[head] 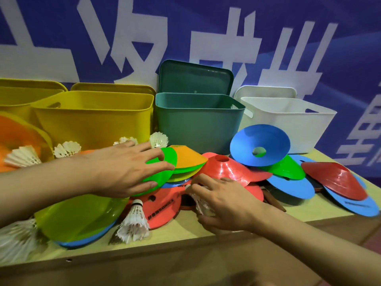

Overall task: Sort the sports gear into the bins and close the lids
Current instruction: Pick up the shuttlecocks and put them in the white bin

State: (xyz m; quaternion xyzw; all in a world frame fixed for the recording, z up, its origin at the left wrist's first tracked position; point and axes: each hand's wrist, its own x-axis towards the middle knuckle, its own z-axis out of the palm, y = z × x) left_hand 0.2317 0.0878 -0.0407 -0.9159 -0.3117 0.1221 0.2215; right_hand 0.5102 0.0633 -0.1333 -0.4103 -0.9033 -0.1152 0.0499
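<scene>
From the head view, we're right at the start of the sort: all four bins along the back stand open and look unfilled, lids propped behind them, and the gear is heaped across the worktop [206, 228].

The left hand [127, 168] is spread over a green cone [158, 172] atop the pile, fingers curling onto its edge, thumb under the near rim. That reads as a grip just forming.

The right hand [222, 205] is lower and nearer, fingers curled round a white shuttlecock [201, 204] lying on the flat red cone [162, 211].

Straight behind the left hand sits the yellow bin [92, 120]; the teal bin [195, 122] is just right of it, the white bin [288, 124] farther right.

Next, I'd say: lift each piece clear without dragging the stack, and choose one bin per kind.
</scene>
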